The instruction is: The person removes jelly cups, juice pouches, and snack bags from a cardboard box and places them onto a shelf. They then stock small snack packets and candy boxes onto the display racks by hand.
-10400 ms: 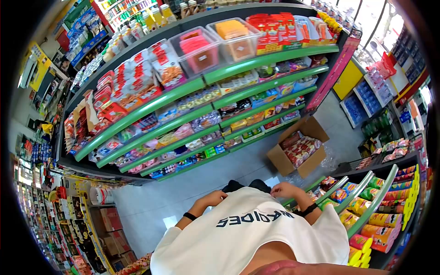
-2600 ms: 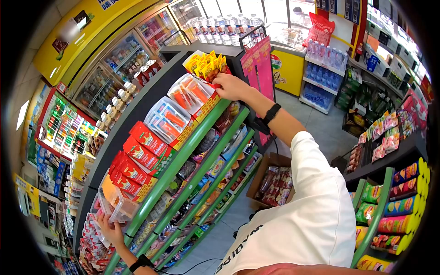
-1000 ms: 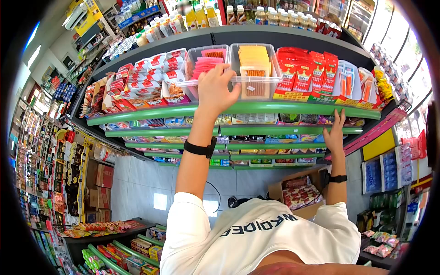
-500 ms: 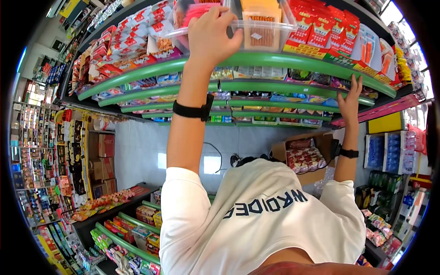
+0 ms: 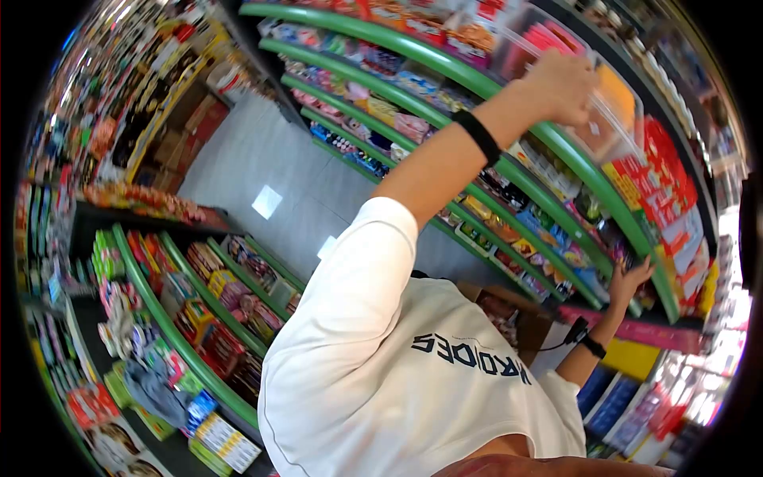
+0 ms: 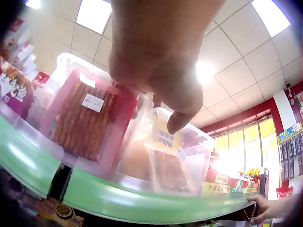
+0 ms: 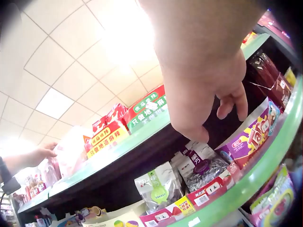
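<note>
My left hand [image 5: 560, 87] reaches to the top shelf, over two clear plastic tubs. One tub [image 6: 71, 59] holds pink-wrapped packs of brown sticks [image 6: 85, 120]; the other tub [image 6: 206, 142] holds yellow-wrapped packs. In the left wrist view the thumb hangs apart in front of the yellow packs, while the other fingers drop behind the pink pack, mostly hidden, so I cannot tell if they pinch anything. Farther along, my right hand [image 5: 632, 282] is at the shelf's green front edge, fingers loose and holding nothing. The right wrist view has it above small snack bags [image 7: 203, 165].
Red snack packs [image 5: 668, 175] stand beside the tubs on the top shelf. Green shelf rails [image 5: 381, 36] run along several tiers. An open cardboard box [image 5: 532, 330] is on the floor near the body. Behind, a second shelf unit [image 5: 191, 342] carries boxed goods.
Earlier the right hand was at the far yellow packets; it then came down to the shelf edge. The left hand stays at the tubs while the head view swings round and tilts.
</note>
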`<state>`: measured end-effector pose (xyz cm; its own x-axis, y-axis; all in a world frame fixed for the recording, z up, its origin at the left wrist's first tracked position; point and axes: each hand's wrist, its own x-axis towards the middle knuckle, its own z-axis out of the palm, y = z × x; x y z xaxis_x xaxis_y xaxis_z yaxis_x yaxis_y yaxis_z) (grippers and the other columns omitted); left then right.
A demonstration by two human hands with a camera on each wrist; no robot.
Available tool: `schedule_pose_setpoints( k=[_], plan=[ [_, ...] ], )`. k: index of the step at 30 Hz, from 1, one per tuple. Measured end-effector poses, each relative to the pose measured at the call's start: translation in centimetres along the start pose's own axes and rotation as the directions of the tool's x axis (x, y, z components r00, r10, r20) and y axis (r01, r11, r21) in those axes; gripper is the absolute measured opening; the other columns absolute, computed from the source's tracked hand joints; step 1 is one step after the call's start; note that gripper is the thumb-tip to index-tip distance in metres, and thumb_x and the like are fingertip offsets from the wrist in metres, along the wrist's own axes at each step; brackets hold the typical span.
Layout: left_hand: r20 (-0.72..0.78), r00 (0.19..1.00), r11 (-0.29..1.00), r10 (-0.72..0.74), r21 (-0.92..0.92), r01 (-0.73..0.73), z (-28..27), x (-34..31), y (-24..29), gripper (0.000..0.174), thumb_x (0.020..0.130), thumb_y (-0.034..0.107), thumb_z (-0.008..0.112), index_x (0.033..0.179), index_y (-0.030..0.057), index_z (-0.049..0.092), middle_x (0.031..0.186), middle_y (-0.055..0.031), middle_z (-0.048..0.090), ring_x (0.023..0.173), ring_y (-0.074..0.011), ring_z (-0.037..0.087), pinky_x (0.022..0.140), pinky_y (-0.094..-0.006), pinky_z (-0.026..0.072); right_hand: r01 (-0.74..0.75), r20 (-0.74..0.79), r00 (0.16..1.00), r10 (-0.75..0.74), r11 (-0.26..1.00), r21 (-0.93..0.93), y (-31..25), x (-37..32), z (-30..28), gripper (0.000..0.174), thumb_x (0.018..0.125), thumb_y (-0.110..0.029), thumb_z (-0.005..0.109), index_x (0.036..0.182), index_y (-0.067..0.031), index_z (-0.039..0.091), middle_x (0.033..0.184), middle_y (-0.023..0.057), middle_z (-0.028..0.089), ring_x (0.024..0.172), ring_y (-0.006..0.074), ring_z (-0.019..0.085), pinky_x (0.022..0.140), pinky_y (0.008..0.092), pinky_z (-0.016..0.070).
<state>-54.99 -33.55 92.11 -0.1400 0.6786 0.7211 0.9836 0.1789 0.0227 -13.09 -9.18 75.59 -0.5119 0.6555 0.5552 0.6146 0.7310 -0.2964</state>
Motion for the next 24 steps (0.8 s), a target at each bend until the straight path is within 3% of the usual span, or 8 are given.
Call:
schedule_pose_setpoints(
  k=[6, 8, 10, 12, 14, 19, 20, 24],
  plan=[
    [-0.267, 0.964, 0.994, 0.016, -0.101, -0.045, -1.8, -2.3, -0.6, 0.032, 0.082, 0.035, 0.065, 0.103, 0.0105, 0.066, 0.1, -0.0099, 0.063, 0.093, -0.0291, 0.065, 0.075, -0.0463, 0.0497, -0.143, 0.04, 0.988, 0.148, 0.984, -0.103, -1.6, 0.5, -0.8, 0.085, 0.086, -0.013, 0.07, 0.155, -0.0106, 0.021, 0.16, 0.0264, 0.006, 0.146, 0.0463, 0.019, 0.114, 0.0484, 0.0321],
    [-0.334, 0.943, 0.908, -0.006, -0.397, -0.134, -4.1, -4.9, -0.1, 0.025, 0.084, 0.027, 0.065, 0.101, 0.0095, 0.065, 0.095, -0.0107, 0.062, 0.088, -0.0307, 0.064, 0.072, -0.0429, 0.0501, -0.147, 0.034, 0.988, 0.153, 0.979, -0.143, -2.0, 0.5, -0.8, 0.083, 0.087, -0.014, 0.07, 0.154, -0.0078, 0.022, 0.159, 0.0283, 0.008, 0.146, 0.0464, 0.017, 0.115, 0.0489, 0.0307],
    [-0.327, 0.941, 0.734, -0.084, -0.659, -0.164, -8.6, -10.2, 0.5, 0.017, 0.085, 0.022, 0.066, 0.093, 0.0076, 0.064, 0.085, -0.0114, 0.061, 0.081, -0.0313, 0.064, 0.068, -0.0413, 0.0499, -0.167, 0.016, 0.985, 0.172, 0.973, -0.162, -2.5, 0.6, -0.6, 0.081, 0.087, -0.013, 0.069, 0.153, -0.0062, 0.023, 0.158, 0.0286, 0.012, 0.145, 0.0463, 0.019, 0.112, 0.0512, 0.0343],
    [-0.098, 0.972, 0.675, -0.215, -0.734, 0.076, -8.4, -16.4, -0.1, 0.018, 0.086, 0.022, 0.068, 0.083, 0.0054, 0.063, 0.076, -0.0104, 0.06, 0.072, -0.0301, 0.063, 0.062, -0.042, 0.0476, -0.16, 0.003, 0.986, 0.164, 0.965, -0.208, -1.6, 1.5, 0.0, 0.08, 0.087, -0.015, 0.068, 0.153, -0.0072, 0.024, 0.158, 0.028, 0.013, 0.145, 0.0468, 0.02, 0.11, 0.0519, 0.0362],
    [-0.034, 0.946, 0.634, -0.322, -0.75, 0.189, -8.5, -23.4, -0.8, 0.026, 0.088, 0.023, 0.069, 0.074, 0.0031, 0.06, 0.066, -0.0106, 0.056, 0.059, -0.027, 0.058, 0.055, -0.0389, 0.044, 0.006, -0.123, 0.991, -0.05, 0.941, -0.338, 2.4, 1.8, 1.0, 0.067, 0.085, -0.014, 0.066, 0.145, 0.0003, 0.039, 0.147, 0.0306, 0.035, 0.139, 0.0447, 0.032, 0.108, 0.0506, 0.0381],
    [0.228, 0.647, 0.314, -0.728, -0.727, 0.611, -8.9, -37.9, -1.0, 0.036, 0.091, 0.023, 0.07, 0.067, 0.002, 0.053, 0.055, -0.006, 0.047, 0.05, -0.0134, 0.042, 0.048, -0.0329, 0.0346, -0.155, -0.266, 0.954, 0.141, 0.987, -0.032, -8.2, -0.4, 1.0, 0.03, 0.085, -0.011, 0.06, 0.11, 0.0063, 0.06, 0.108, 0.0213, 0.06, 0.093, 0.0325, 0.062, 0.083, 0.042, 0.0505],
    [0.297, 0.566, 0.228, -0.769, -0.7, 0.677, -9.6, -40.1, -0.8, 0.038, 0.092, 0.022, 0.069, 0.065, 0.002, 0.051, 0.055, -0.0033, 0.045, 0.052, -0.0109, 0.039, 0.048, -0.0325, 0.033, 0.109, -0.296, 0.95, -0.096, 0.994, 0.028, -6.3, -0.5, 3.0, 0.023, 0.087, -0.008, 0.06, 0.106, 0.005, 0.061, 0.102, 0.0167, 0.061, 0.086, 0.0257, 0.062, 0.076, 0.0358, 0.0516],
    [0.269, 0.326, 0.066, -0.906, -0.671, 0.739, -9.6, -47.9, 0.0, 0.042, 0.093, 0.021, 0.067, 0.063, 0.0013, 0.045, 0.055, -0.0014, 0.034, 0.055, -0.0079, 0.033, 0.048, -0.0309, 0.0288, 0.24, -0.024, 0.966, -0.256, 0.864, 0.443, -16.0, -3.3, 7.7, 0.016, 0.085, 0.004, 0.056, 0.099, -0.0014, 0.062, 0.093, 0.0068, 0.06, 0.08, 0.0154, 0.058, 0.07, 0.0279, 0.0485]
  ],
)
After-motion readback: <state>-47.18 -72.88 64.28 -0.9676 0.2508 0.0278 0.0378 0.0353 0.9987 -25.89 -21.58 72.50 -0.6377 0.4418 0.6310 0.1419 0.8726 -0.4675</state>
